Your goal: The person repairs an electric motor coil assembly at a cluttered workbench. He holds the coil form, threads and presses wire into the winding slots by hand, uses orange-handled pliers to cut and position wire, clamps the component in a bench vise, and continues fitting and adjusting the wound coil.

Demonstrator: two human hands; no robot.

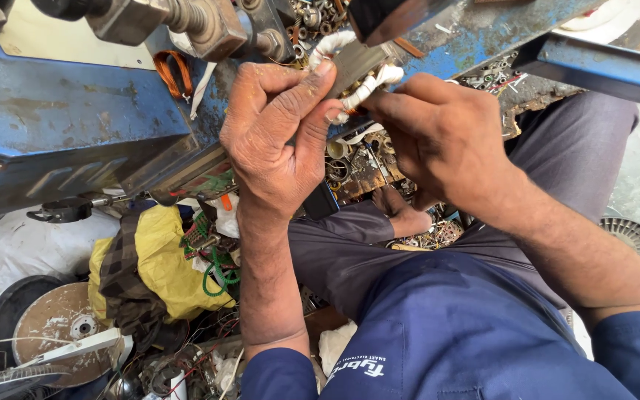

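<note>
Up close, two hands meet on one grey metal part (355, 65) wound with white sleeved wires (368, 87), held against the blue bench edge (75, 118). The left hand (275, 133) clamps the part with thumb on top; the right hand (442, 137) pinches a white wire. One yellow cloth (161, 259) lies below, beside one green cord (216, 267).

blue workbench (53, 111), white sleeved coil (357, 89), yellow cloth (161, 259), green wire (220, 270), navy shirt (453, 341).
</note>
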